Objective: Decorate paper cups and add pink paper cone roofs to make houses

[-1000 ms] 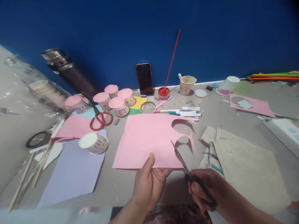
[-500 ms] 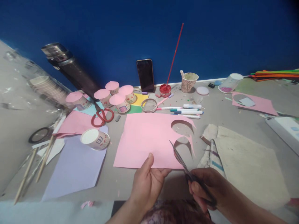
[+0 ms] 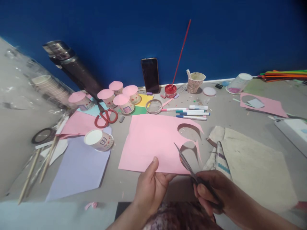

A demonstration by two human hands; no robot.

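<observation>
My left hand (image 3: 151,187) pinches the near edge of a large pink paper sheet (image 3: 153,140), thumb on top. My right hand (image 3: 212,191) is closed around the handles of dark scissors (image 3: 189,166). Their blades point up and left into the sheet, beside round holes cut out of its right side. The sheet lies mostly flat on the grey floor.
Several pink-topped paper cups (image 3: 120,95), red scissors (image 3: 105,116), a tape ring (image 3: 153,106), markers (image 3: 192,112), a red paint pot with brush (image 3: 170,90), a phone (image 3: 150,75), a lilac sheet (image 3: 80,166) with a cup (image 3: 98,140), a cloth (image 3: 249,166), a flask (image 3: 72,68).
The view has tilted slightly, so everything sits a little higher and to the right. Both hands, the sheet and the scissors keep about the same pose.
</observation>
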